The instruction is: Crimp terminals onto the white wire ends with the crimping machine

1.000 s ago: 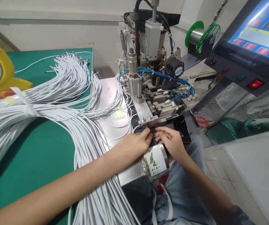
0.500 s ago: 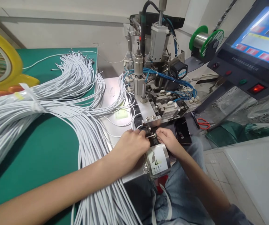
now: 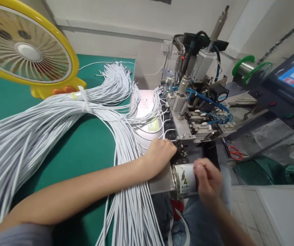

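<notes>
My left hand (image 3: pixel 161 155) is closed at the front edge of the machine (image 3: pixel 185 126), its fingertips hidden behind the knuckles, so what it grips does not show. Just right of the white label (image 3: pixel 185 179), my right hand (image 3: pixel 208 177) is raised with its fingers curled and the thumb against them. Anything between those fingertips is too small to make out. A big bundle of white cables (image 3: pixel 127 150) runs under my left forearm. Several thin cables lead from it into the machine's left side.
A yellow fan (image 3: pixel 75 68) stands at the left on the green table (image 3: pixel 93 143). At the right are a control panel (image 3: pixel 282 99), a green wire spool (image 3: pixel 243 59), red-handled scissors (image 3: pixel 235 152) and a dark phone-like object (image 3: pixel 210 152).
My right hand has pulled away from the machine's front, down and toward me. My left hand stays near the machine edge. The view has swung left, showing more of the fan.
</notes>
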`<state>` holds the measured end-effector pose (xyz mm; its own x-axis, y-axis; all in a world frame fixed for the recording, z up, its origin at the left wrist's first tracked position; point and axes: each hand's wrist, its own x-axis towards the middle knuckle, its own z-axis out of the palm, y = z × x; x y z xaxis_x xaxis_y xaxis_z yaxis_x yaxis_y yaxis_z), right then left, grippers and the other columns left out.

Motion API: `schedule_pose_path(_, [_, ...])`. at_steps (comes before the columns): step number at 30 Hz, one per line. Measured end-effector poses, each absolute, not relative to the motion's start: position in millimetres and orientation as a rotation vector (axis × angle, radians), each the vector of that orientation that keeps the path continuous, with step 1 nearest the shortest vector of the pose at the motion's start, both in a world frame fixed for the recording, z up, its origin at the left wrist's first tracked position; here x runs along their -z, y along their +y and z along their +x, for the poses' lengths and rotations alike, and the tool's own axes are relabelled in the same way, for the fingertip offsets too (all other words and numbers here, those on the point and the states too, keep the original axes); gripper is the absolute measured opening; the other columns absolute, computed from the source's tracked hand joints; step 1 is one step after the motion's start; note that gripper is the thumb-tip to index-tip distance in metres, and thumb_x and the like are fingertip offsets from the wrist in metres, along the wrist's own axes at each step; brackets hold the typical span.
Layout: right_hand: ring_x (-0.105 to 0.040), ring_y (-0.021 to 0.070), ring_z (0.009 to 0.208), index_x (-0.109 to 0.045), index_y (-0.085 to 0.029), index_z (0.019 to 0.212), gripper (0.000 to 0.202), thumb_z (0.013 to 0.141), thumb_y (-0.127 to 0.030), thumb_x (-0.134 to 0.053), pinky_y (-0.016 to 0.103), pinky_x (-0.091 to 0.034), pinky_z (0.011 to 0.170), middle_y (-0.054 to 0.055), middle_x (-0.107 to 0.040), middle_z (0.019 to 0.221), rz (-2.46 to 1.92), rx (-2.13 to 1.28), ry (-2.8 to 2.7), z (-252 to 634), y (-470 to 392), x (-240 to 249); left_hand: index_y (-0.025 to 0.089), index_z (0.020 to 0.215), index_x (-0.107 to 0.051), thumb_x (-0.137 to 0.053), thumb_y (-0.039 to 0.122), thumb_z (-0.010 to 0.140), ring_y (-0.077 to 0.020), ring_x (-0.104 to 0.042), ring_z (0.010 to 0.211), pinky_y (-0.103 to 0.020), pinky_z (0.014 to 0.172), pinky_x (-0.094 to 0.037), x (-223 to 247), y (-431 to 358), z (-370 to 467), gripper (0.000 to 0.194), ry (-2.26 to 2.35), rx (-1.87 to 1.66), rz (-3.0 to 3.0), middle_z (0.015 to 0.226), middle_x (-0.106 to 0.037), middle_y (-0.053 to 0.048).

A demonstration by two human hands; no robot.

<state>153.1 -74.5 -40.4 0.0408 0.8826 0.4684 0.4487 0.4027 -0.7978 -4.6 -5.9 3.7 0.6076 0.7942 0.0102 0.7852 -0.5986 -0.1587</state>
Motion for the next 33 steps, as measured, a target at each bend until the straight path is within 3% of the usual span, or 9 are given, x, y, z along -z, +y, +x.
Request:
schedule_pose_path(4, [-0.037,0.007,0.04,-0.054,-0.017,0.07,0.018,0.085,-0.015,-0.046,0.02,-0.03,0.043,-0.007,-0.04,0.048,-1.273,-0.239,-1.831,137.2,-77.4,44.7,0.009,0.081,-0.067,-0.052,0.002,0.077,-0.0223,-0.066,0.063,-0.026,0.045,-0.039,-7.5,-3.8,-6.8,0.018,-1.36,-0.083,-2.756,0.07,-0.067,-0.012])
schedule_pose_path(11, [-0.055,0.0108,0.046,-0.057,-0.016,0.081,0.01,0.083,-0.011,-0.049,0.02,-0.041,0.046,0.0,-0.059,0.057,-1.213,-0.147,-1.923,137.1,-80.6,53.2,0.011,0.089,-0.068,-0.054,0.002,0.075,-0.0208,-0.064,0.06,-0.025,0.043,-0.039,-2.4,0.1,-12.1,0.021,-1.43,-0.047,-2.926,0.07,-0.067,-0.012])
schedule_pose_path(18, [-0.06,0.013,0.047,-0.061,-0.017,0.076,0.01,0.081,-0.013,-0.054,0.022,-0.045,0.049,0.001,-0.063,0.058,-1.262,-0.126,-1.768,136.7,-89.8,71.5,0.012,0.092,-0.066,-0.057,0.004,0.072,-0.0222,-0.064,0.059,-0.027,0.043,-0.041,2.6,1.6,-21.3,0.024,-1.396,-0.143,-3.07,0.07,-0.067,-0.012])
schedule_pose_path(21, [-0.06,0.0129,0.049,-0.061,-0.017,0.078,0.011,0.082,-0.015,-0.052,0.021,-0.044,0.05,0.002,-0.064,0.06,-1.187,-0.108,-1.809,134.0,-81.8,65.8,0.014,0.082,-0.068,-0.056,0.01,0.073,-0.0239,-0.065,0.065,-0.031,0.052,-0.046,-11.2,19.8,-33.4,0.015,-1.406,-0.082,-3.103,0.07,-0.068,-0.011])
schedule_pose_path(23, [-0.053,0.0109,0.043,-0.06,-0.017,0.074,0.015,0.084,-0.016,-0.049,0.021,-0.04,0.046,0.0,-0.057,0.053,-1.222,-0.149,-1.809,130.3,-79.3,59.8,0.014,0.076,-0.069,-0.054,0.018,0.076,-0.0221,-0.065,0.068,-0.03,0.059,-0.048,-22.1,44.0,-45.1,0.015,-1.745,0.122,-3.005,0.074,-0.069,-0.01])
schedule_pose_path(25, [-0.043,0.0095,0.038,-0.058,-0.017,0.07,0.018,0.085,-0.018,-0.048,0.021,-0.036,0.043,-0.004,-0.047,0.046,-1.302,-0.165,-1.77,128.0,-80.8,58.3,0.017,0.089,-0.069,-0.048,0.022,0.082,-0.0198,-0.065,0.08,-0.028,0.07,-0.049,-31.5,77.0,-57.3,0.023,-2.101,0.408,-2.767,0.087,-0.07,-0.007])
schedule_pose_path(27, [-0.042,0.0099,0.039,-0.059,-0.017,0.069,0.021,0.086,-0.023,-0.047,0.022,-0.037,0.045,-0.004,-0.046,0.046,-1.318,-0.257,-1.703,133.2,-83.5,63.8,0.012,0.105,-0.064,-0.034,0.021,0.09,-0.0222,-0.06,0.1,-0.033,0.086,-0.045,-38.9,114.0,-66.0,0.035,-2.212,0.52,-2.589,0.106,-0.066,-0.012])
schedule_pose_path(30, [-0.053,0.0134,0.052,-0.059,-0.016,0.074,0.029,0.089,-0.034,-0.041,0.024,-0.043,0.052,0.002,-0.057,0.06,-1.36,-0.389,-1.382,165.8,-76.5,79.9,0.011,0.115,-0.057,-0.039,0.028,0.093,-0.0225,-0.056,0.107,-0.035,0.093,-0.043,-45.9,162.3,-66.5,0.034,-2.341,0.575,-2.458,0.115,-0.061,-0.012])
schedule_pose_path(33, [-0.061,0.0218,0.078,-0.06,-0.01,0.096,0.04,0.087,-0.042,-0.038,0.031,-0.047,0.07,0.014,-0.065,0.087,-1.797,-0.302,-1.177,220.4,-49.4,93.3,0.014,0.116,-0.053,-0.052,0.035,0.089,-0.0201,-0.057,0.1,-0.041,0.085,-0.05,-45.8,191.1,-54.8,0.035,-2.43,0.534,-2.431,0.115,-0.056,-0.009])
